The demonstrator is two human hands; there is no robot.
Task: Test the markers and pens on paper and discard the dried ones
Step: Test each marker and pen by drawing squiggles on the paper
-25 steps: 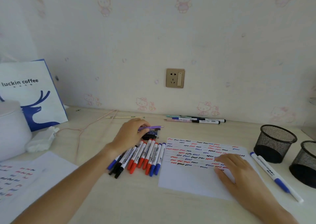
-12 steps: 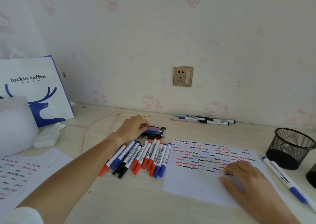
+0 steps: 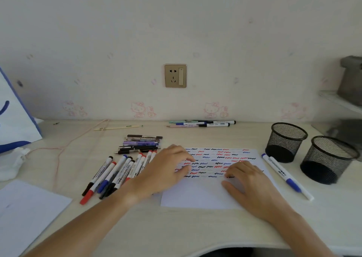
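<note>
- Left hand (image 3: 166,170) has come away from the stack of pens (image 3: 141,144) near the middle of the tabletop, where it was handling a purple pen 1 s ago; it now lies palm down with relaxed fingers, holding nothing, across the left edge of the test paper (image 3: 205,194) and the right end of the fanned markers (image 3: 117,172).
- That purple pen is back on the stack, so by my reading no pen is in hand for testing at this moment, and the next one has yet to be picked.
- Right hand (image 3: 248,184) stays flat on the paper, fingers spread and gripping nothing, steadying the sheet, which carries rows of red, blue and black squiggles across its upper half.
- 1 blue-capped marker (image 3: 284,174) lies just beside the paper's right edge.
- 4 or so more pens (image 3: 201,123) lie along the back edge of the tabletop.
- 2 black mesh cups (image 3: 286,141) stand near the right edge of the tabletop, just beside each other; as far as their open tops show, neither holds a pen.
</note>
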